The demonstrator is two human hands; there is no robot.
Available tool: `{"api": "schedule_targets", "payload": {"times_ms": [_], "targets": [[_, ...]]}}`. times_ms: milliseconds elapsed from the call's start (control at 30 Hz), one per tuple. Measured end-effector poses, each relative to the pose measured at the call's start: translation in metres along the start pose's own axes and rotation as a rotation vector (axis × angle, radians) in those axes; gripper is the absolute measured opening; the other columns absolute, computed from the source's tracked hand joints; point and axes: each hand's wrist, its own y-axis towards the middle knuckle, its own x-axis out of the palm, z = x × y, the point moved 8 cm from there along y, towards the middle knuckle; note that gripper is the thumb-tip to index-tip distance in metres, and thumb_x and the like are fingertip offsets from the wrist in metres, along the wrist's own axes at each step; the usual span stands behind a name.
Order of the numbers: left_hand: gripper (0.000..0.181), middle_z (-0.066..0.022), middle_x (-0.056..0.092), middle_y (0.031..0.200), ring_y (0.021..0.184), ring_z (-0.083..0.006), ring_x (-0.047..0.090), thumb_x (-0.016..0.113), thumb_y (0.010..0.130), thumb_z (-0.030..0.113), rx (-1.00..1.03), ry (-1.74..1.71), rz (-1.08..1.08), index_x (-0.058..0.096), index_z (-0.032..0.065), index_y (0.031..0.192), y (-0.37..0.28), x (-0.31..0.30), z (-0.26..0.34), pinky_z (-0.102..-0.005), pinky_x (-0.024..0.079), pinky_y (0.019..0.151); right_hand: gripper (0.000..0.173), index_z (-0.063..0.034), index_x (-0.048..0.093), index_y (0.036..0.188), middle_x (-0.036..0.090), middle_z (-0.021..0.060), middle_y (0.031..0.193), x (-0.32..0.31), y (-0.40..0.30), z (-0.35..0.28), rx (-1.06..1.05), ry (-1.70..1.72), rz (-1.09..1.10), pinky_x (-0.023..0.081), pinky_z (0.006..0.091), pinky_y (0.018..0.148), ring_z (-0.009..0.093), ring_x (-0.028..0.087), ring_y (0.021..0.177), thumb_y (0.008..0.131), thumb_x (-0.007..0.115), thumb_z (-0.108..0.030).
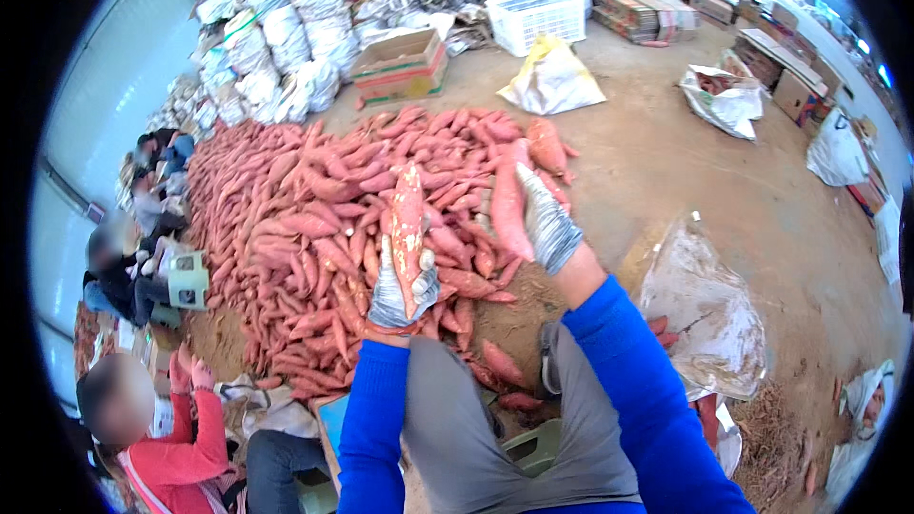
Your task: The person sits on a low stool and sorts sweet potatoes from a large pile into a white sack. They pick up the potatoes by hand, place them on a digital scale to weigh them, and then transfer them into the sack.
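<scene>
My left hand (403, 285), in a grey-white work glove, is closed around the lower part of a long sweet potato (408, 228) with pale scuffed patches, its tip pointing away from me. My right hand (548, 225), gloved the same way, holds a larger smooth sweet potato (508, 203) against its palm and fingers, over the right edge of the heap. Under and beyond both hands spreads a large heap of pinkish-red sweet potatoes (307, 221). A thick one (547, 146) lies just past my right fingertips.
A co-worker in a red top (175, 467) sits at the lower left; more people sit along the heap's left side near a green plastic stool (188, 280). Ahead stand a cardboard box (400, 71), a white crate (537, 18) and a sack (553, 78). Plastic sheeting (703, 307) lies right.
</scene>
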Motion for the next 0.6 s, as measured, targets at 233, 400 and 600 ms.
{"api": "schedule_targets", "payload": {"times_ms": [233,400,600], "targets": [[0.054,-0.0066,0.057,0.088,0.061,-0.0148,0.053,0.036,0.089,0.053,-0.182,-0.068,0.213,0.046,0.0094,0.120,0.007,0.017,-0.030,-0.0240,0.044,0.047,0.048,0.0012,0.039,0.125,0.052,0.0116,0.113,0.039,-0.032,-0.023,-0.008,0.080,-0.324,0.042,0.0275,0.090,0.020,0.052,0.103,0.082,0.056,-0.011],[0.050,-0.0105,0.055,0.108,0.071,-0.0153,0.056,0.036,0.093,0.044,-0.223,-0.055,0.025,0.037,0.0098,0.129,0.010,-0.029,-0.058,-0.0243,0.050,0.054,0.066,0.0038,0.034,0.131,0.050,0.0134,0.121,-0.010,-0.016,-0.013,-0.167,-0.619,-0.078,0.042,0.0263,0.088,0.018,0.050,0.105,0.075,0.066,-0.011],[0.048,-0.0084,0.058,0.099,0.068,-0.0168,0.057,0.042,0.091,0.042,-0.259,-0.204,-0.101,0.042,0.0105,0.126,0.007,0.013,-0.031,-0.0265,0.049,0.051,0.064,-0.0012,0.041,0.127,0.053,0.0103,0.115,-0.011,-0.033,-0.044,-0.288,-0.651,0.115,0.044,0.0311,0.086,0.022,0.053,0.101,0.071,0.070,-0.011]]}}
